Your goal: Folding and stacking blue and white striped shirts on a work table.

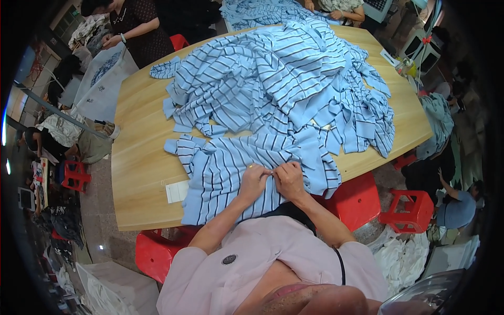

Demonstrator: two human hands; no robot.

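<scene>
A light-blue knit garment with dark and white stripes (220, 163) lies spread over the near edge of the table, partly hanging toward my lap. My left hand (254, 181) pinches its fabric near the middle, a ring on one finger. Right beside it, my right hand (287, 178) grips the same cloth, fingertips almost touching those of the left. Whatever small detail sits between the fingertips is too small to make out. Just beyond my hands rises a large heap of matching striped garments (283, 73), with loose sleeves and cuffs at its sides.
The wooden table (142, 147) carries a white paper card (177, 192) left of the garment. Red stools (357, 202) stand under the near edge. A white bin (107, 84) is at the far left, near a standing person (139, 31). Another person's arm (344, 13) shows across the table.
</scene>
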